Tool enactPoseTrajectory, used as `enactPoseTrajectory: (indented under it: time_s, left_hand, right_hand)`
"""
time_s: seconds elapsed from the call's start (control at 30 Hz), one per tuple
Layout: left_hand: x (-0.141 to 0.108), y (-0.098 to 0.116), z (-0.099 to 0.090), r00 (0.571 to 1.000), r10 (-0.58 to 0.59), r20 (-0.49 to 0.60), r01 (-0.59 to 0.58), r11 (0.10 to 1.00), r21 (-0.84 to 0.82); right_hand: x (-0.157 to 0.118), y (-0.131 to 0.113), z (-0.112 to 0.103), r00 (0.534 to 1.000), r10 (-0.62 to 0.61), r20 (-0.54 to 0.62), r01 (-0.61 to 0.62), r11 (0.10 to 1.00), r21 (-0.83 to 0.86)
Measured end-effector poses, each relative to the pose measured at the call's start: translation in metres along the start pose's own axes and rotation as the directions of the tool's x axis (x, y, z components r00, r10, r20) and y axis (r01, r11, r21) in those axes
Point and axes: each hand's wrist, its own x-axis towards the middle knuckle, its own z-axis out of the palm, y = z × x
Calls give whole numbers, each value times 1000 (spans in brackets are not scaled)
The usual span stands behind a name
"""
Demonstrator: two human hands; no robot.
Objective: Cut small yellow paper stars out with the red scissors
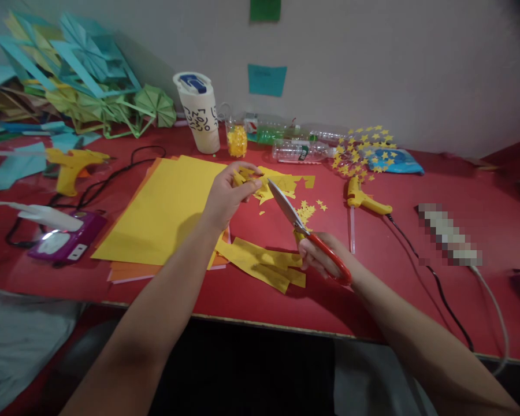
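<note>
My left hand pinches a small piece of yellow paper between thumb and fingers; its exact outline is hard to make out. In my right hand are red-handled scissors, their blades pointing up and left, with the tips close to my left fingertips. The blades look closed or nearly so. Behind the tips lies a heap of yellow paper scraps, one with a star-shaped hole. Small yellow paper stars are scattered just beyond my right hand. Yellow paper strips lie on the red table between my forearms.
Yellow sheets are stacked over orange ones at left. Glue guns lie on both sides, their cords across the table. A white tumbler, a jar of yellow pieces, plastic bottles and folded paper shapes line the wall.
</note>
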Motion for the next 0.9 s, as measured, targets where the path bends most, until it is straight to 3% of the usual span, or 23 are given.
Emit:
enactPoseTrajectory:
  time_s: [0.07, 0.17, 0.2, 0.27, 0.3, 0.37, 0.43, 0.67, 0.9]
  left_hand:
    - [3, -4, -1, 994, 69, -82, -66, 997, 39]
    - [5, -7, -2, 951, 145, -273, -121, 987, 102]
    - [5, -6, -2, 948, 144, -284, -116, 987, 114]
    - [0, -3, 1, 981, 92, -172, -73, 991, 109]
    - [-3, -1, 3, 999, 36, -37, -32, 995, 96]
    - [-9, 3, 9, 978, -71, 195, 53, 994, 93]
    - [-14, 4, 15, 955, -104, 276, 93, 994, 53]
    - [-10, -3, 17, 993, -70, 93, 80, 991, -106]
    - [-8, -2, 13, 998, -58, 36, 62, 990, -128]
  right_hand:
    - [2, 3, -1, 998, -65, 11, 65, 996, 69]
    - [5, 8, -3, 990, -135, -28, 138, 972, 189]
    - [6, 9, -3, 988, -149, -42, 155, 965, 210]
    - [7, 11, -4, 984, -166, -59, 175, 956, 234]
    - [7, 11, -3, 984, -166, -60, 176, 955, 238]
    - [6, 10, -1, 987, -152, -48, 159, 960, 232]
    - [4, 8, 3, 992, -122, -31, 126, 970, 206]
    - [1, -4, 11, 999, 6, -39, -2, 994, 112]
    - [0, -4, 8, 998, 40, -49, -36, 997, 73]
